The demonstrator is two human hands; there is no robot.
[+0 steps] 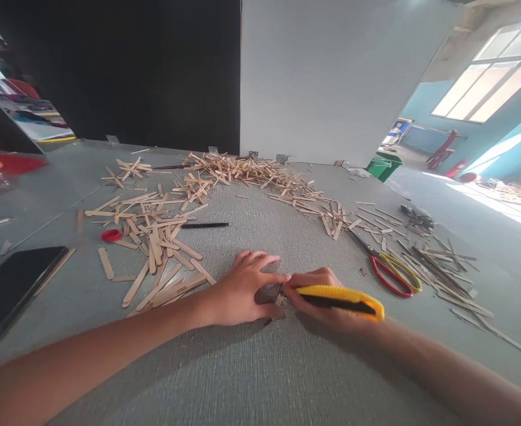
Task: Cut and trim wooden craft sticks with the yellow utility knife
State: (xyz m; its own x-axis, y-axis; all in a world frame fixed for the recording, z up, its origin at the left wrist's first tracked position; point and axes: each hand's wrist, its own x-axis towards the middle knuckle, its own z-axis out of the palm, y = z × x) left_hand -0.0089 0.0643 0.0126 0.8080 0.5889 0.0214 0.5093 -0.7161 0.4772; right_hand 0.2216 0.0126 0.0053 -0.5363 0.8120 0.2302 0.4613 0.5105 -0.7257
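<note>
My right hand (316, 296) is wrapped round a yellow utility knife (344, 299) with a black strip along its handle. The knife's front end points left and down, close to a small piece of craft stick (280, 299) on the grey textured table. My left hand (245, 287) has its thumb and index finger at opposite ends of that piece, pinning it down. Its other fingers are spread out above the tabletop. The left index fingertip meets my right fingers, so the blade and part of the piece are hidden.
Loose craft sticks (154, 242) lie left, with a bigger heap (242, 168) at the back. A black pencil (204, 225), red ring (110, 235) and phone (18, 284) are left; red-and-yellow-handled scissors (393, 273) and thin offcuts (453, 272) right. Upright panels (322, 83) stand behind.
</note>
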